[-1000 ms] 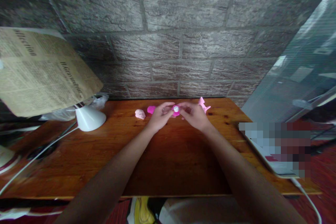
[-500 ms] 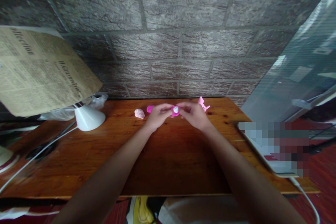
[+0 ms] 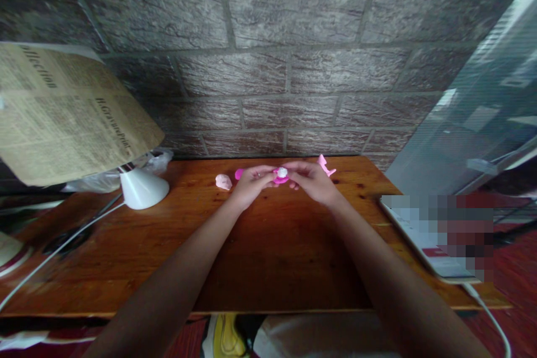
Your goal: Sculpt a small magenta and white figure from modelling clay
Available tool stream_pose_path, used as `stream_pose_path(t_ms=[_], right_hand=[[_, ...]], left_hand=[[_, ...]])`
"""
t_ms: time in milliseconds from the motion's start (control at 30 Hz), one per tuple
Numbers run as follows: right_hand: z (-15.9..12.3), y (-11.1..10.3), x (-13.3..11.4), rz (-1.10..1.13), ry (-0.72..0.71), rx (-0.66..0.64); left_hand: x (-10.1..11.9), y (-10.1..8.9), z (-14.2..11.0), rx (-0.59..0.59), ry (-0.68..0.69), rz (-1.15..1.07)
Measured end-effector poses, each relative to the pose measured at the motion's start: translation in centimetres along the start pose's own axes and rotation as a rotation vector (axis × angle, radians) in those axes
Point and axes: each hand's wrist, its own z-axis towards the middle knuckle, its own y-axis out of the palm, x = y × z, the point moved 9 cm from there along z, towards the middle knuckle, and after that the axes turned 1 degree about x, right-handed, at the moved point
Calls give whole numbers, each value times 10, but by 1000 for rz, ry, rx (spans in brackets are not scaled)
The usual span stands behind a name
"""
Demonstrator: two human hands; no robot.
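Between both hands, above the far part of the wooden table [image 3: 285,246], is a small magenta piece [image 3: 280,180] with a white lump [image 3: 282,172] on it. My left hand [image 3: 257,183] pinches it from the left, and my right hand [image 3: 312,179] grips its right side with thumb and finger. Just left of my left hand shows a round magenta object [image 3: 239,174], partly hidden by the fingers. A pale pink lump [image 3: 224,182] lies farther left. Behind my right hand stands a pink pointed figure [image 3: 325,165], its lower part covered.
A lamp with a newsprint shade [image 3: 79,117] and white base [image 3: 143,189] stands at the left, with a white cable and a clear plastic bag [image 3: 157,160] near it. A tablet-like device [image 3: 415,235] lies at the right edge. A brick wall [image 3: 260,72] rises behind.
The held magenta piece has tipped slightly, so the white lump now sits at its upper edge. Both hands stay nearly in place.
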Motion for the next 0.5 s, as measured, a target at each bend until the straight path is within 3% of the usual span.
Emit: stream_pose_path(t_ms=[267,500], right_hand=[[1,-6,10,39,40,86],[0,-7,4,-150,-83,166]], left_hand=[[9,0,-1,16,88,127],[5,-10,1,131,139,126]])
